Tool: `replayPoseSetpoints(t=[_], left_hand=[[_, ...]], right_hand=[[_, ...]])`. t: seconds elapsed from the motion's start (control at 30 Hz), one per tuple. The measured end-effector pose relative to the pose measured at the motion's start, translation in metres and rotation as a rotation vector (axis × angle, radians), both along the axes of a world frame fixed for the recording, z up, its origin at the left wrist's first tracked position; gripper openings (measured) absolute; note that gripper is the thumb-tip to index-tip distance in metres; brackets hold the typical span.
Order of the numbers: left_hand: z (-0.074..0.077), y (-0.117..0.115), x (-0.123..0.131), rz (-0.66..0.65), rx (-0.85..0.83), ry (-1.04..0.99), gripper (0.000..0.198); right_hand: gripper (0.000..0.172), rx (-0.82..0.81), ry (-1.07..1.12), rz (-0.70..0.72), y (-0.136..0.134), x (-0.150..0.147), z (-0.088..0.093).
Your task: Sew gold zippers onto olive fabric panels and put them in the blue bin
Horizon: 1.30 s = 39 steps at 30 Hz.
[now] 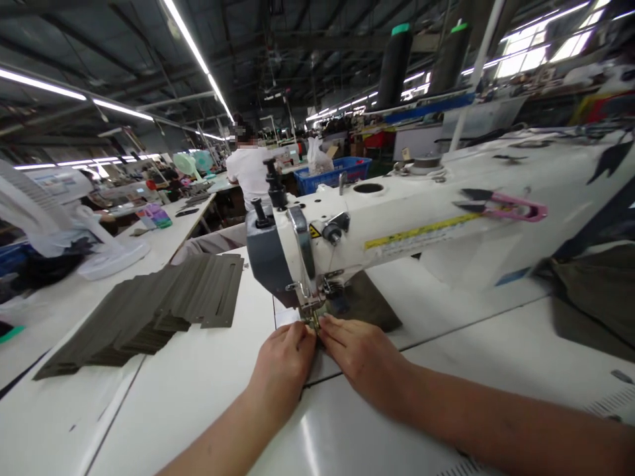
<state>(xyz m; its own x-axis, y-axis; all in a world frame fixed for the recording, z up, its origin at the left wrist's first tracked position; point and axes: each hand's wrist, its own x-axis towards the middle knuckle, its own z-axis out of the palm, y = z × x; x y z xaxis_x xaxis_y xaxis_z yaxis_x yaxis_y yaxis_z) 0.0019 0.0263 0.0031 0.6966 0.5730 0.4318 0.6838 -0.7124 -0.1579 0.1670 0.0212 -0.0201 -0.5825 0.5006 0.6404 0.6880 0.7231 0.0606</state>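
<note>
On the head view I can't read the yellow label (421,235) on the arm of the white sewing machine (397,205); it's too blurred at this distance. The left hand (284,360) and right hand (360,354) are both pinched closed, gripping an olive fabric piece (364,304) at the presser foot (311,316), and the cloth runs back under the machine arm, flat on the desk (198,370). A stack of olive fabric strips (143,311) lies left of the hands.
</note>
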Motion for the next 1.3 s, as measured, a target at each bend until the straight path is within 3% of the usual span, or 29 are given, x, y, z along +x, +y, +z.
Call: replayPoseSetpoints(t=[0.2, 0.37, 0.6, 1.3], left_hand=[[-0.002, 0.013, -0.004, -0.024, 0.020, -0.095, 0.025], [-0.005, 0.004, -0.015, -0.078, -0.008, -0.233, 0.017], [-0.010, -0.005, -0.015, -0.097, -0.013, -0.114, 0.024], [-0.003, 0.012, -0.012, -0.070, -0.077, -0.053, 0.019]], right_hand=[[0.019, -0.046, 0.041, -0.012, 0.011, -0.002, 0.007], [0.022, -0.127, 0.188, 0.008, 0.006, 0.002, 0.006], [0.025, -0.111, 0.133, 0.025, 0.007, 0.003, -0.006], [0.025, -0.191, 0.053, 0.028, 0.023, 0.005, 0.004]])
